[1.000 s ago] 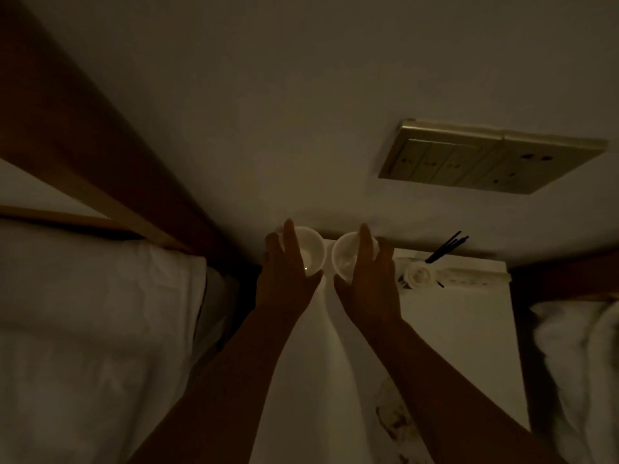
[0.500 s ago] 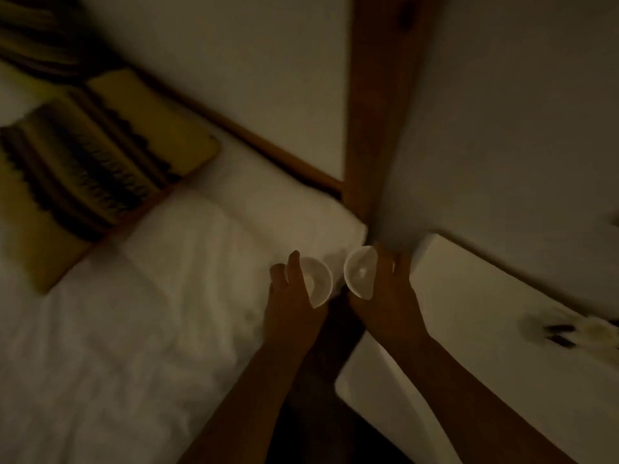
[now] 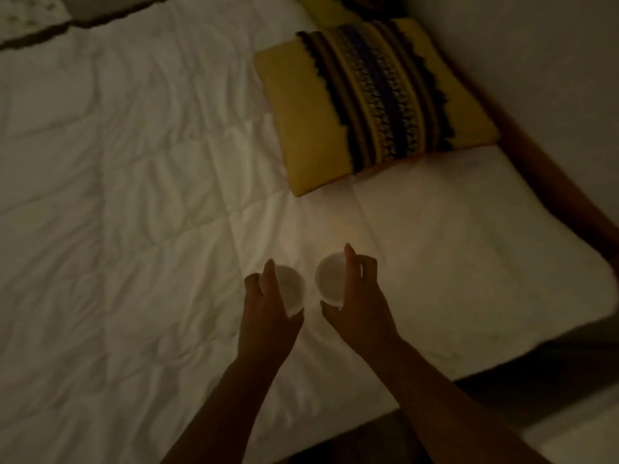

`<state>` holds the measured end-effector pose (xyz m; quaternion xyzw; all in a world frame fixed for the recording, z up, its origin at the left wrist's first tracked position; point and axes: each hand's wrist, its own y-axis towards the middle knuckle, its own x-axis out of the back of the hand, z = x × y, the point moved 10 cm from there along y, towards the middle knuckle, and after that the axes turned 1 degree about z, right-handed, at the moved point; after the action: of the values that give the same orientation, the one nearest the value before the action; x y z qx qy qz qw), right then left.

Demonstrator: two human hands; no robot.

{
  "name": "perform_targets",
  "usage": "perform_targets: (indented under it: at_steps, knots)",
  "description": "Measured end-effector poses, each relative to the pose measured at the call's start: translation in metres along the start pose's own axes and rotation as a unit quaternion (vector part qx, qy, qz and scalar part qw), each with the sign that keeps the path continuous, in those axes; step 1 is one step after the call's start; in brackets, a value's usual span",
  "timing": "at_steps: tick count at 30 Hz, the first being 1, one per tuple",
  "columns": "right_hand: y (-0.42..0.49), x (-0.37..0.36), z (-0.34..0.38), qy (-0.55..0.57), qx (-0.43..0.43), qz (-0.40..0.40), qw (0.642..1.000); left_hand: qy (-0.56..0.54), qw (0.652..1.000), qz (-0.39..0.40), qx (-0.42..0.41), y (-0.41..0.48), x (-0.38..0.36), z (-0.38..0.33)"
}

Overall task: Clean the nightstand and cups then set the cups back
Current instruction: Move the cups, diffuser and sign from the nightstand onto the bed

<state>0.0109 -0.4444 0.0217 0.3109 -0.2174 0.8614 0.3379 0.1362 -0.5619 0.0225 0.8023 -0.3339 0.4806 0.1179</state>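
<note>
The room is dim. Two small white cups are over the white bed. My left hand (image 3: 268, 309) grips the left cup (image 3: 292, 289) from its left side. My right hand (image 3: 360, 296) grips the right cup (image 3: 330, 279) from its right side. Both cups are upright with their openings showing, close together but apart. I cannot tell whether they rest on the duvet or hang just above it. A pale corner of the nightstand (image 3: 576, 437) shows at the bottom right, well away from the cups.
A white quilted duvet (image 3: 134, 195) covers the bed. A yellow cushion with dark woven stripes (image 3: 371, 98) lies beyond the cups. The wooden bed frame (image 3: 562, 195) runs along the wall at right. A dark gap separates bed and nightstand.
Both hands carried the cups leftward from the nightstand's back edge to over the bed. The view swung left with them, so the wall switches and nightstand items left the view.
</note>
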Motion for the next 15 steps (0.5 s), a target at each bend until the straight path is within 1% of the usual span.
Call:
perform_targets:
  at_steps: [5,8,11,15]
  knots:
    - [0.018,-0.083,0.064,-0.04,0.043,0.048,0.997,-0.014,0.997,-0.004,0.07,0.002,0.043,0.103]
    - [0.02,-0.122,0.079,-0.073,0.055,0.074,0.993,-0.01,0.996,0.002,0.085,-0.003,0.049,0.142]
    - [0.022,-0.152,0.078,-0.103,0.048,0.095,0.989,-0.028,0.994,0.009,0.105,-0.005,0.044,0.169]
    - [0.025,-0.163,0.069,-0.129,0.046,0.093,0.986,-0.039,0.994,0.011,0.103,-0.004,0.035,0.176]
